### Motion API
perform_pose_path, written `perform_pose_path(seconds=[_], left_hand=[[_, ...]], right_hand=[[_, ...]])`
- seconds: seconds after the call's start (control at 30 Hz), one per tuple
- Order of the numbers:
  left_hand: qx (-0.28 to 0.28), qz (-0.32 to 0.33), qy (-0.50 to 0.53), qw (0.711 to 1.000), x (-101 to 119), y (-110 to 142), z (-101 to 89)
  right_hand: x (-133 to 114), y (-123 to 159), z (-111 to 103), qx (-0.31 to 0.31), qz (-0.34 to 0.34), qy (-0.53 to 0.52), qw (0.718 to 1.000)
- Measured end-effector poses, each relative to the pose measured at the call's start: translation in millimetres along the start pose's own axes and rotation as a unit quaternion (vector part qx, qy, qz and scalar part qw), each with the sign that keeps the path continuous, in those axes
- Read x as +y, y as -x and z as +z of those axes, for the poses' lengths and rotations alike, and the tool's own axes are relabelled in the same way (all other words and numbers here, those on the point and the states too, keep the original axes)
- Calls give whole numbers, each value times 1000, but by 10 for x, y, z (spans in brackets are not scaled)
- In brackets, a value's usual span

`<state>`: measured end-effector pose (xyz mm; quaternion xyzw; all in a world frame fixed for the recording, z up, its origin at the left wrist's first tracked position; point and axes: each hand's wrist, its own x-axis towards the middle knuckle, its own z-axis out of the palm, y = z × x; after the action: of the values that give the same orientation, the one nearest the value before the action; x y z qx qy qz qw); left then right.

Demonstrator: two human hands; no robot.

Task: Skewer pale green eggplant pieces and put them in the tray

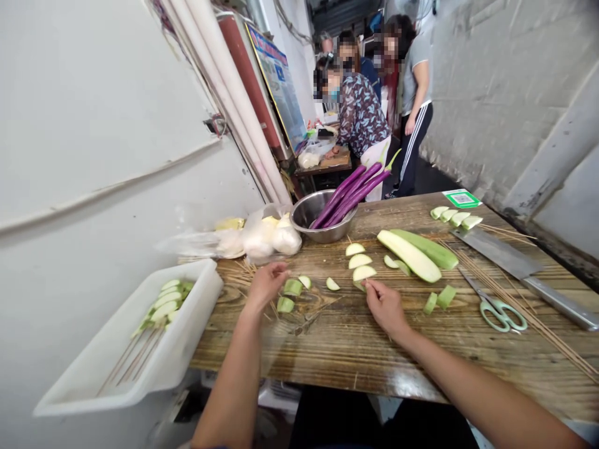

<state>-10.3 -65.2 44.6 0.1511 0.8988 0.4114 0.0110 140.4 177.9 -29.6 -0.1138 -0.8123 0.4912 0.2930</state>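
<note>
My right hand (386,305) is closed at the near end of a skewer threaded with several pale green zucchini slices (360,260). The stick's tip pokes out past the farthest slice. Over the table's left part, my left hand (266,285) has its fingers drawn together; whether anything is between them is hidden. Just right of it lie cut zucchini pieces (292,287), with a loose half-round slice (332,284) between the hands. Thin wooden skewers (238,274) lie behind the left hand. Two long zucchini halves (409,255) rest beyond my right hand, and smaller chunks (440,299) sit to its right.
A white tub (182,368) at left holds filled skewers. A metal bowl (322,234) of purple eggplants (350,193) stands at the back beside bagged pale food (271,237). Scissors (496,312), a cleaver (505,255) and long skewers lie at right. Several people work behind.
</note>
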Motion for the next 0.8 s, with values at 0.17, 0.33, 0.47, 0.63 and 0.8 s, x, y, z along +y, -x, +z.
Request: perform_pose_path(seconds=[0.17,0.33,0.47,0.63,0.8], left_hand=[[-42,-11,-275,961,-65,185,159],[-24,-16,-376,926,-37,224,403],[-16,-14,-368,930,-87,186,463],[-31,14,-302,953,-151,117,476],[-50,34,-216,974,-188,52,441]], right_hand=[[10,-8,-4,-1,-1,1,1000],[11,-29,-26,-13,-1,15,1000],[20,-39,-27,-16,5,22,1000],[25,-41,-14,-22,6,26,999],[29,-45,-11,-27,8,28,999]])
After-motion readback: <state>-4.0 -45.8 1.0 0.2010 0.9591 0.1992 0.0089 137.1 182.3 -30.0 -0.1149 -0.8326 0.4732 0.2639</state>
